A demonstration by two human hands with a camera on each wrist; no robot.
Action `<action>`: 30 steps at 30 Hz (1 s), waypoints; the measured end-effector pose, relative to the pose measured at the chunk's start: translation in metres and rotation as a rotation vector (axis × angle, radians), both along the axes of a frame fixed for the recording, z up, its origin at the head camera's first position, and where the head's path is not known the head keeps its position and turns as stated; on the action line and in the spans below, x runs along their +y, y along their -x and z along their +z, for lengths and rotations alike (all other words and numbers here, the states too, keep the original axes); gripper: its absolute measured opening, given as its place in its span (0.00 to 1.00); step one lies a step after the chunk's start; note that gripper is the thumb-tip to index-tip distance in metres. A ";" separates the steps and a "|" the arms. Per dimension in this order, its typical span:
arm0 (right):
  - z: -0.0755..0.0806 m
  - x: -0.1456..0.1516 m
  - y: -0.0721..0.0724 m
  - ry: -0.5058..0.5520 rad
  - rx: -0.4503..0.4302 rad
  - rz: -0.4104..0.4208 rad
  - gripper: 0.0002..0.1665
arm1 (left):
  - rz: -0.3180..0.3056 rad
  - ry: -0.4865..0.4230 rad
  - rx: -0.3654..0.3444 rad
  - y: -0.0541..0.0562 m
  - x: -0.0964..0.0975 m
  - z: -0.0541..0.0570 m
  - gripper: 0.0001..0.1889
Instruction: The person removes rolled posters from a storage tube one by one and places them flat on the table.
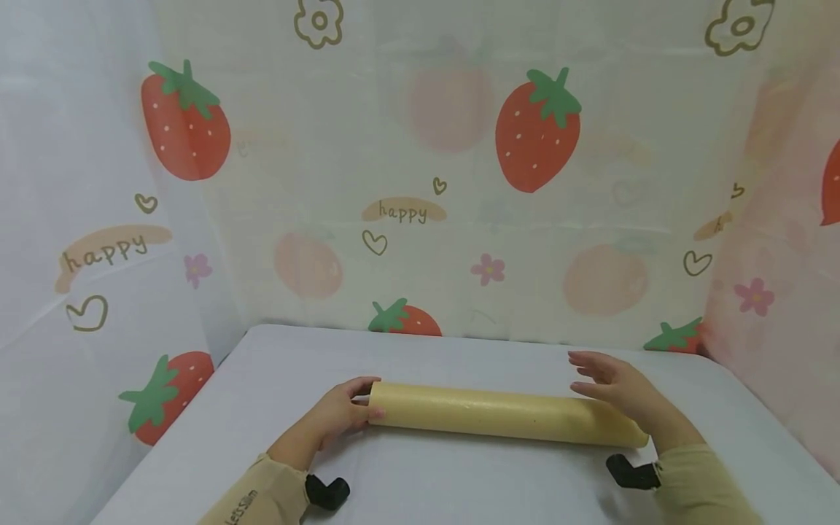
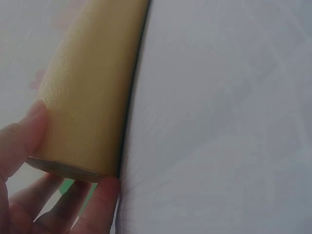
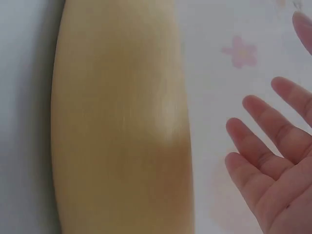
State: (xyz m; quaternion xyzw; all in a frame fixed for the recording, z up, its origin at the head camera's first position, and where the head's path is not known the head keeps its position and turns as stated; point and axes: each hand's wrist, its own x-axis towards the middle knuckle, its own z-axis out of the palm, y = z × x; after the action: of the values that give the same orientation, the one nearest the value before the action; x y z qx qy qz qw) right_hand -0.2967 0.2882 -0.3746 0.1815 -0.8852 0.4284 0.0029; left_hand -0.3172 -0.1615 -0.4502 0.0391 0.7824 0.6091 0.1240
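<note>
Watching from afar, I see the yellow roll (image 1: 505, 414) lying across the bench (image 1: 472, 481), its left end gripped between thumb and fingers of the left hand (image 1: 343, 410); the right hand (image 1: 610, 380), fingers spread, hovers near its right end.

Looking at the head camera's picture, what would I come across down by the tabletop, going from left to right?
Left sleeve → left hand → long yellow cylinder → right hand → right sleeve.
</note>
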 end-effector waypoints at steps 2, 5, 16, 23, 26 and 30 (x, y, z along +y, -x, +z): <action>0.002 -0.010 0.001 -0.014 0.006 0.025 0.36 | 0.003 0.005 -0.002 -0.001 0.001 0.001 0.40; 0.003 -0.025 0.003 -0.041 0.019 0.060 0.36 | -0.001 0.004 -0.005 -0.002 0.002 0.001 0.40; 0.002 -0.083 0.014 -0.116 -0.017 0.093 0.37 | 0.005 0.014 -0.001 -0.002 0.002 0.002 0.39; -0.003 -0.116 0.017 -0.144 -0.051 0.118 0.37 | 0.008 0.012 -0.004 -0.002 0.002 0.002 0.40; -0.007 -0.128 0.017 -0.168 -0.056 0.130 0.37 | 0.006 0.008 -0.006 -0.002 0.002 0.002 0.40; -0.011 -0.141 0.015 -0.194 -0.036 0.174 0.36 | 0.008 0.012 -0.008 -0.002 0.002 0.002 0.40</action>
State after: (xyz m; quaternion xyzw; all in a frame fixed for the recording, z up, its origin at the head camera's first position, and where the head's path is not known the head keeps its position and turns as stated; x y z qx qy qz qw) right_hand -0.3120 0.1469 -0.3860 0.2492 -0.9033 0.3426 -0.0674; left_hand -0.3154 -0.1591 -0.4485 0.0329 0.7856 0.6051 0.1248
